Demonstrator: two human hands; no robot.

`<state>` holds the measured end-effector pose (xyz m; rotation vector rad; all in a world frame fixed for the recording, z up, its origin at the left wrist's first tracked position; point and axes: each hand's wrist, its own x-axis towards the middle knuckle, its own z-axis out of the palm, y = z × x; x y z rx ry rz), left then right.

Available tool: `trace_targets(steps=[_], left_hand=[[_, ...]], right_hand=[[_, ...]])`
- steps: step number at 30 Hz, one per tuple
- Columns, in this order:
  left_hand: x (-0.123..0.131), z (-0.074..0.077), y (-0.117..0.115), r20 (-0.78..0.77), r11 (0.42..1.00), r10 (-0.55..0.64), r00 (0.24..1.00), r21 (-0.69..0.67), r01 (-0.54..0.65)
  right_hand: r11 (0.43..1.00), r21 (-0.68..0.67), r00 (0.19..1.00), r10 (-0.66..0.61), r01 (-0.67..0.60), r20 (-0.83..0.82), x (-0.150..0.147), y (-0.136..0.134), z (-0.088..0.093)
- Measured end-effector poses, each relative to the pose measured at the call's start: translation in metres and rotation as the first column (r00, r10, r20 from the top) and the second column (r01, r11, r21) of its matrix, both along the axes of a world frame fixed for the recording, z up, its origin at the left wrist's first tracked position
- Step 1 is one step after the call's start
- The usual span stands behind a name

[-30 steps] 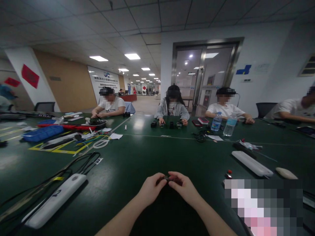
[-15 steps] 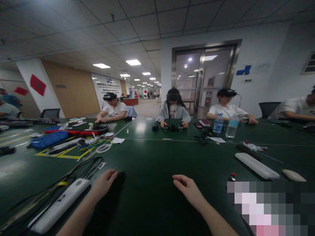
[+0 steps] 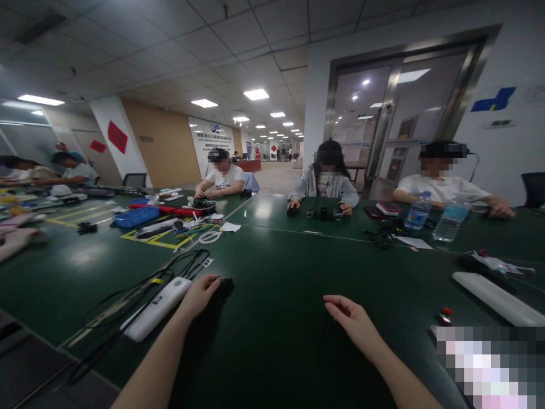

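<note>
My left hand (image 3: 204,294) is on the green tabletop, left of the middle. Its thumb and fingers are closed on a small black object (image 3: 226,286), dark against the table, so its exact kind is unclear. Just left of that wrist lies a white power strip (image 3: 156,311) marked "2". My right hand (image 3: 349,319) hovers or rests over the table right of the middle. Its fingers are loosely curved, with the thumb apart from them, and I see nothing in it. Bare green table (image 3: 272,318) lies between the two hands.
Black cables (image 3: 140,289) run around the power strip. Further off are a blue basket (image 3: 136,216), a coil of white cable (image 3: 209,237) and two water bottles (image 3: 451,220). A long white case (image 3: 498,298) lies at right. Several people sit across the table, one handling small black items (image 3: 323,213).
The view has swung to the left, so things across the table appear further right. Both hands keep about the same poses, and the black object stays in my left fingers.
</note>
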<state>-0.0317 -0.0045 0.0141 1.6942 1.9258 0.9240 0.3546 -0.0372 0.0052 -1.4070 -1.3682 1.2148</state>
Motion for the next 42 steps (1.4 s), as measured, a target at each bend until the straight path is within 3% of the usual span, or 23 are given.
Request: trace_targets(steps=[17,26,35,42], left_hand=[[0.0,-0.002,0.002,-0.115,0.999,-0.026,0.993,0.045,0.031],[0.001,-0.005,0.0,-0.003,1.0,-0.029,1.0,-0.004,0.029],[-0.003,-0.013,0.003,-0.131,0.998,-0.028,0.991,0.046,0.034],[-0.003,-0.012,0.003,0.021,0.999,-0.052,0.998,0.016,0.052]], right_hand=[[0.996,-0.036,0.982,0.087,-0.082,0.168,-0.001,-0.005,0.012],[0.996,-0.045,0.977,0.091,-0.083,0.195,-0.001,-0.004,0.012],[0.994,-0.064,0.972,0.097,-0.085,0.213,-0.001,-0.003,0.012],[0.996,-0.033,0.97,0.091,-0.085,0.227,0.001,-0.001,0.008]])
